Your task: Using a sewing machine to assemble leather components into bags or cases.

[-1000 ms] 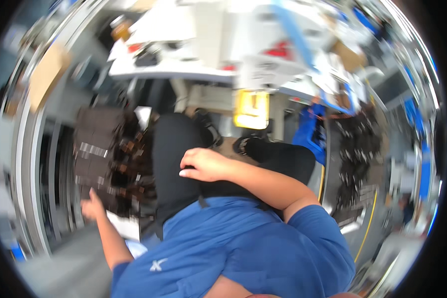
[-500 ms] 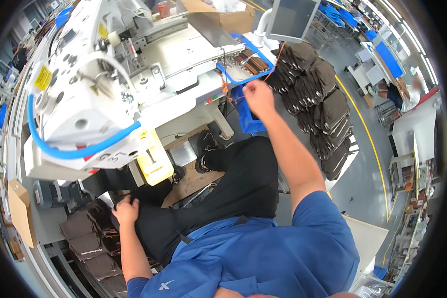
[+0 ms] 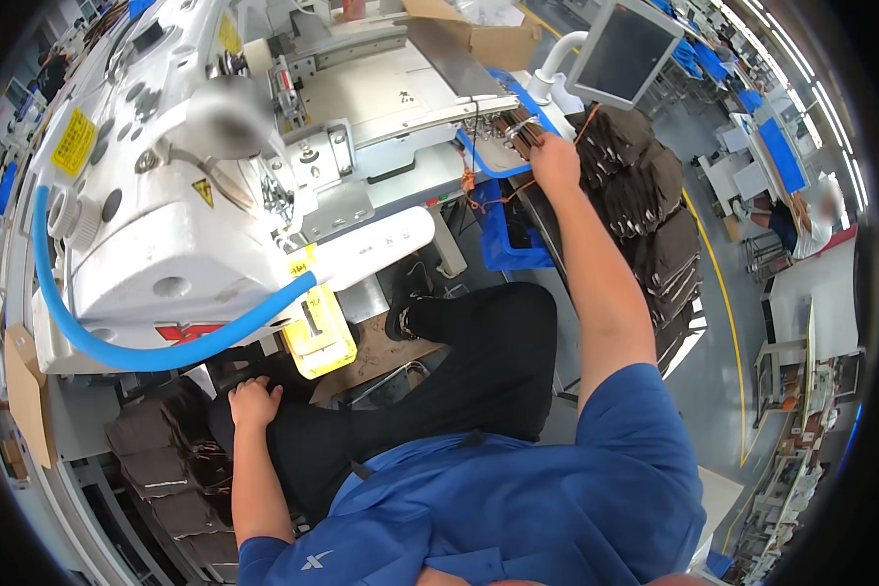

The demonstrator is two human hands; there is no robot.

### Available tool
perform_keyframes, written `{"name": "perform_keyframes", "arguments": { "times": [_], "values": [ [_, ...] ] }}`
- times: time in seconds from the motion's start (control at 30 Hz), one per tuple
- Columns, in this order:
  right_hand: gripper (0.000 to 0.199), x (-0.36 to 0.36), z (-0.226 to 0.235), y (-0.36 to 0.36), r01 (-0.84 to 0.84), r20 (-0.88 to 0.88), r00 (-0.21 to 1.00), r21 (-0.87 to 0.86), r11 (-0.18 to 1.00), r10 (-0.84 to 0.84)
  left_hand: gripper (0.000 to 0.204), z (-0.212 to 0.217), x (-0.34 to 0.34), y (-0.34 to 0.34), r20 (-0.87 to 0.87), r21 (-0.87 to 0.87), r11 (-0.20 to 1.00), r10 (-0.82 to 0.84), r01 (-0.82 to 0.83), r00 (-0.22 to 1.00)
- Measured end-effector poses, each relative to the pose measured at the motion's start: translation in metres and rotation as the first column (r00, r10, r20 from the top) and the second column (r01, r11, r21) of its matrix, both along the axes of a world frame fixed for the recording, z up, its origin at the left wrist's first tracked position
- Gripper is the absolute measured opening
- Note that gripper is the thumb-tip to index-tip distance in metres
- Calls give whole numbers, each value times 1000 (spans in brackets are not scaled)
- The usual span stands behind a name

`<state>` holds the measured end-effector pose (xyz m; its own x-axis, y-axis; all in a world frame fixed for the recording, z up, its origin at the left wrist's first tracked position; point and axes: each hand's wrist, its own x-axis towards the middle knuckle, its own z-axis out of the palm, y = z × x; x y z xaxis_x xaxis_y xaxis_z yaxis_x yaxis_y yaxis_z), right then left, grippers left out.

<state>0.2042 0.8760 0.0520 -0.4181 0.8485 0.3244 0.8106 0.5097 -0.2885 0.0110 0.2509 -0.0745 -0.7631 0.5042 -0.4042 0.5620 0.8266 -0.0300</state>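
Note:
My right hand point(image 3: 557, 164) reaches to the near right edge of a blue-rimmed tray point(image 3: 514, 168). Its fingers curl in at a bundle of brown strips point(image 3: 510, 130), beside small metallic pieces; the back of the hand hides what they grip. Palm down, my left hand point(image 3: 254, 401) lies on my black-trousered left thigh with the fingers outstretched, holding nothing. Next to it are stacked dark brown fabric pieces point(image 3: 151, 444). A large white sewing machine point(image 3: 171, 254) with a blue hose point(image 3: 181, 354) stands in front of me.
A blue bin point(image 3: 508, 244) hangs below the tray, with orange thread above it. Piles of dark brown fabric pieces point(image 3: 645, 186) lie to the right, behind a screen point(image 3: 623, 51) on a white arm. A yellow holder point(image 3: 320, 337) juts out under the machine. Another person sits far right.
My right hand has moved forward from in front of the tray to the brown strips. My left hand remains on my thigh, its fingers flatter. The head view has shifted.

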Motion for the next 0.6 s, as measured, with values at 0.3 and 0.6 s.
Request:
{"name": "perform_keyframes", "arguments": {
  "times": [0.3,0.6],
  "values": [
    [20,54,31,-113,-444,-666,746,-505,740,-6,40,12,23,10,277,392,920,-112,-6,954],
    [12,103,65,-315,-761,-761,626,-547,-350,-171,66,192,109,111,329,934,169,-749,-315,575]
  ]
}}
